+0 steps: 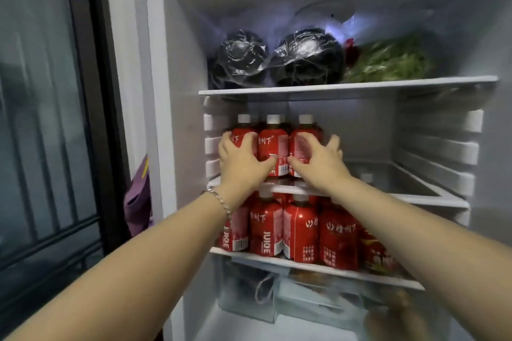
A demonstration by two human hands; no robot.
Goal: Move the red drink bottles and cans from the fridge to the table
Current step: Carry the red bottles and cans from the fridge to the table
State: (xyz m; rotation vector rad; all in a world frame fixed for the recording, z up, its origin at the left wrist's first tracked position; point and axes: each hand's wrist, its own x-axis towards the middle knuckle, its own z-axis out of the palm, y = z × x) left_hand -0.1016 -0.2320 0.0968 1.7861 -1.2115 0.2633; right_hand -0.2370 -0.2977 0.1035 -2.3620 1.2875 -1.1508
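Two bare forearms stretched up from the bottom of the view into an open white fridge point(177, 63). The left forearm point(155, 255) wore a thin silver chain bracelet point(219, 199) at the wrist, and the right forearm point(415, 232) was bare.

Both hands were on a row of three red plastic juice bottles with white caps at the front left of the middle shelf point(401, 196). The left hand point(243, 158) was curled around the left-hand bottle point(240, 139), its thumb lying across the foot of the middle bottle point(273, 144). The right hand point(318, 159) was wrapped over the right-hand bottle point(302, 141), with its thumb pointing left along the base. More caps showed just behind this row. All the bottles stood upright on the shelf.

Below, the lower shelf point(277, 259) carried a packed group of red juice bottles point(300, 232) of the same kind, partly hidden by the arms. Under it sat a clear plastic crisper drawer point(249, 293), its contents blurred.

On the top shelf point(346, 86) lay two dark round bundles wrapped in crinkled clear film point(307, 58), side by side. A bag of green leafy vegetables point(388, 61) lay to their right.

Left of the fridge hung a purple cloth item point(138, 202), beside a dark-framed glass door point(41, 119).
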